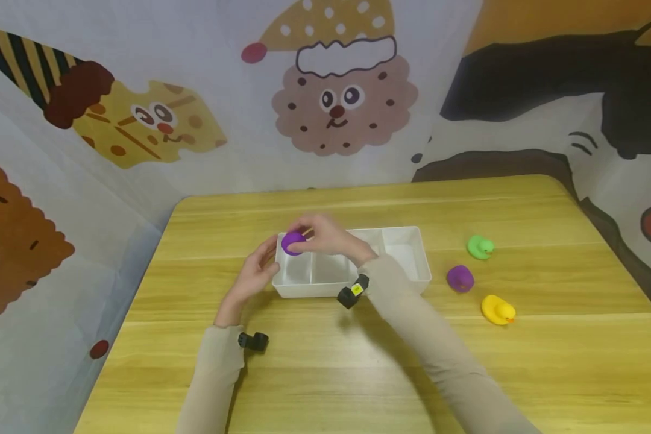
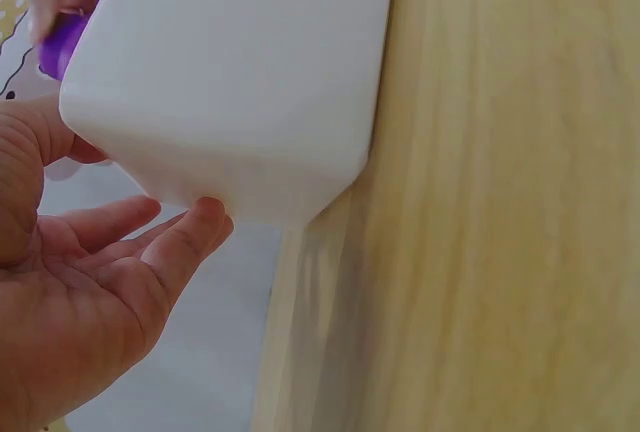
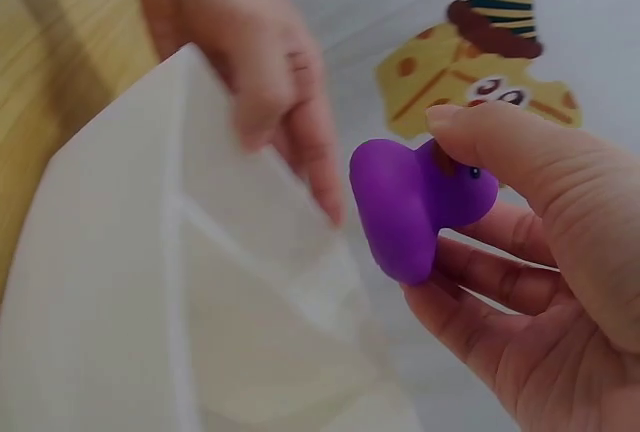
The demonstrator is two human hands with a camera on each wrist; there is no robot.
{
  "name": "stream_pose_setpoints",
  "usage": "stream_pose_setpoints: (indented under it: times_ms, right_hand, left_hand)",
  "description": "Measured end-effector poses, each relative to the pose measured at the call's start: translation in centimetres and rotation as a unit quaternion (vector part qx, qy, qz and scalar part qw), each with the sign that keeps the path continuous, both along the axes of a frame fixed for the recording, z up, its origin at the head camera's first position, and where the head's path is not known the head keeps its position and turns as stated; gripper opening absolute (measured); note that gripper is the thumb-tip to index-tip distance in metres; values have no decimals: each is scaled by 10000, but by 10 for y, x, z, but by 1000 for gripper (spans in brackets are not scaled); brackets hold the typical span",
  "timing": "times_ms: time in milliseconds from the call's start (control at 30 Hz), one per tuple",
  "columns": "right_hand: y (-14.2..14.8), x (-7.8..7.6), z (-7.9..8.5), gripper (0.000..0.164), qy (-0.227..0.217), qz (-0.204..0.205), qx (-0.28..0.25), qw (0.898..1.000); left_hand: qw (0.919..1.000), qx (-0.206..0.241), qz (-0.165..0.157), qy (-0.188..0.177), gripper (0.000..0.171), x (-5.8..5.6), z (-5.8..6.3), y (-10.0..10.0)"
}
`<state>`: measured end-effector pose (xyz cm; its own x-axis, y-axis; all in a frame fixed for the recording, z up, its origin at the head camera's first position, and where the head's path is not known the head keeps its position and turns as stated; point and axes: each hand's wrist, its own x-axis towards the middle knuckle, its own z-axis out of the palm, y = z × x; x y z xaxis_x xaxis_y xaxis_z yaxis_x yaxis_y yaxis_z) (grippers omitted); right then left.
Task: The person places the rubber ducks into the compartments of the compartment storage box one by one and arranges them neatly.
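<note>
A purple rubber duck (image 3: 400, 202) is pinched between the thumb and fingers of my right hand (image 1: 325, 234), above the left end of a white divided box (image 1: 331, 289). My left hand (image 1: 255, 274) holds that same end of the box. In the left wrist view, the fingers (image 2: 190, 237) of this hand touch the outside of the end wall, and the thumb is at the rim, partly hidden. The box's left compartment (image 1: 295, 271) lies below the duck; my right wrist covers part of the other compartments.
Right of the box, a green duck (image 1: 480, 247), another purple duck (image 1: 460, 278) and a yellow duck (image 1: 497, 310) lie on the wooden table (image 1: 314, 386). A cloth with cartoon figures (image 1: 239, 132) hangs behind the table.
</note>
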<state>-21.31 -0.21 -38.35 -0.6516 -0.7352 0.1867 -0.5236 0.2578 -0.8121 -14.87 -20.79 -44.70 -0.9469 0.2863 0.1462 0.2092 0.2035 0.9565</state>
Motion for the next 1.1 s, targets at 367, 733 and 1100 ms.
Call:
stream_pose_setpoints:
  times_ms: [367, 733, 1100]
  right_hand:
    - [-12, 1, -19, 27, 608, 263, 791, 9947]
    - [-25, 5, -28, 19, 1611, 316, 1854, 9689]
    - [-36, 10, -32, 16, 1744, 213, 2689, 9470]
  left_hand:
    - [10000, 0, -35, 57, 62, 0, 0, 0]
    - [10000, 51, -53, 56, 62, 0, 0, 0]
    - [9999, 13, -29, 127, 61, 1, 1, 1]
